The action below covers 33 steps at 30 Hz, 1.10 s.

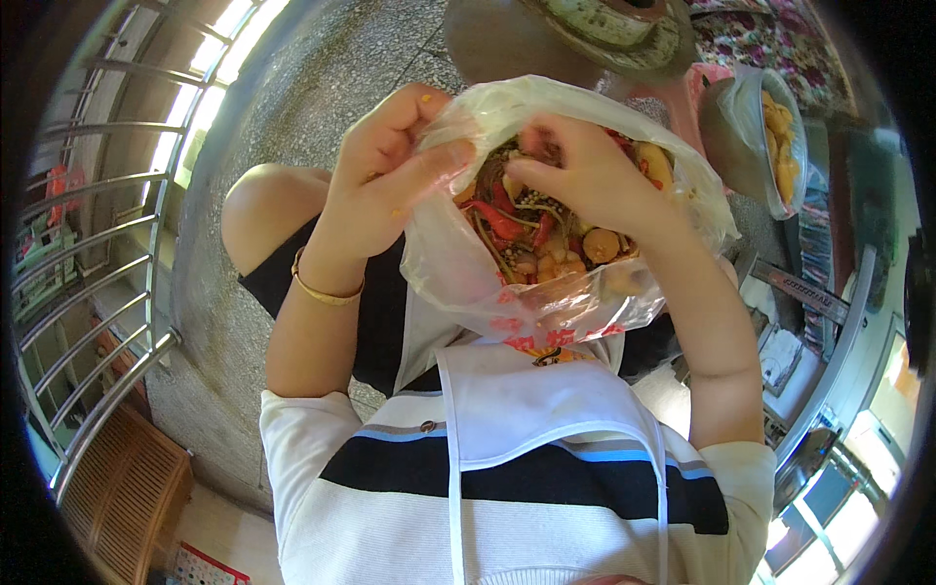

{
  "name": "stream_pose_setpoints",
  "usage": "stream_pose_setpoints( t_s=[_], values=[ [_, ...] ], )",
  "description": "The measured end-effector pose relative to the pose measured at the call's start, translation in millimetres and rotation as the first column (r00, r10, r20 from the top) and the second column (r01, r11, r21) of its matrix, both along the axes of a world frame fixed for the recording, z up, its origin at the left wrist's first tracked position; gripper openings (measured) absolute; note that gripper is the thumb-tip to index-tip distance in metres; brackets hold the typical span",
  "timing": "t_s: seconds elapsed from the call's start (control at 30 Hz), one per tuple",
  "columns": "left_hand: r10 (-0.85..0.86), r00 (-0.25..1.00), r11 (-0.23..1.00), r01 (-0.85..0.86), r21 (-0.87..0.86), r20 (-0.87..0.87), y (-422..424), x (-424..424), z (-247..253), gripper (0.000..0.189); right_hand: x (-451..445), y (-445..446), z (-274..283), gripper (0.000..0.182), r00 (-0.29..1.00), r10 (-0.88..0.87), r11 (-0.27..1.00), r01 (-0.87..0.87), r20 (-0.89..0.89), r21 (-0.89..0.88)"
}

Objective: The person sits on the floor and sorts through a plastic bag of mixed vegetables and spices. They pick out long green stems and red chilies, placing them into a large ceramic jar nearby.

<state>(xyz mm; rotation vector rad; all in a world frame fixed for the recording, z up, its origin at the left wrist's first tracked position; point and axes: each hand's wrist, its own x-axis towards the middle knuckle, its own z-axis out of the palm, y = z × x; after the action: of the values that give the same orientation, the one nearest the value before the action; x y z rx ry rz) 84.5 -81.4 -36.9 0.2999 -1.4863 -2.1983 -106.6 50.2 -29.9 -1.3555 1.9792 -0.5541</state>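
Note:
A clear plastic bag [446, 248] with red printing stands wide open in front of my lap. My left hand [387, 172] pinches its rim at the left between thumb and fingers; small yellow bits cling to the skin. Down inside the bag's mouth is my right hand [596, 172], fingers curled and blurred over the food. Whether it grips a piece cannot be seen. Around those fingertips lie red chili peppers [501, 219], stalks of green peppercorns, and pale yellow-orange chunks. A round orange-brown piece [601, 245] rests below my right hand.
Beyond the bag stands a large earthenware jar [504, 44] with a worn greenish rim. A plastic-lined container [746, 139] with yellow-orange pieces [779, 150] is at the upper right. A metal railing [153, 241] and a brown slatted piece of furniture [131, 475] border the left side.

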Motion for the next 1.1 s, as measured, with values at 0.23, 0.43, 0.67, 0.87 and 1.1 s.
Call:
stream_pose_setpoints(
  t_s=[0.23, 0.43, 0.67, 0.87, 1.1],
  values=[
    [0.024, 0.998, 1.000, -0.024, -0.011, 0.052, 2, -1, 2, 0.014, 19, -36, -51, 0.031, 0.706, 0.105, 0.973, -0.217, -0.701, -0.073],
    [0.042, 0.997, 0.999, -0.040, -0.027, 0.072, 2, 3, 2, 0.015, 16, -4, 10, 0.022, 0.942, 0.070, 0.997, -0.075, -0.329, -0.001],
    [0.013, 1.000, 1.000, -0.013, -0.024, -0.001, -1, 2, 0, 0.014, -4, 46, 37, 0.023, 0.981, -0.103, 0.993, 0.092, -0.164, -0.077],
    [-0.010, 1.000, 0.998, 0.010, 0.058, -0.012, -1, 1, 1, 0.016, -40, 44, 80, 0.015, 0.914, -0.287, 0.865, 0.376, 0.288, -0.332],
    [-0.031, 0.999, 0.998, 0.032, 0.058, -0.020, -4, 1, 3, 0.015, -173, -67, 49, 0.024, 0.922, -0.386, 0.813, 0.324, -0.031, -0.484]
  ],
)
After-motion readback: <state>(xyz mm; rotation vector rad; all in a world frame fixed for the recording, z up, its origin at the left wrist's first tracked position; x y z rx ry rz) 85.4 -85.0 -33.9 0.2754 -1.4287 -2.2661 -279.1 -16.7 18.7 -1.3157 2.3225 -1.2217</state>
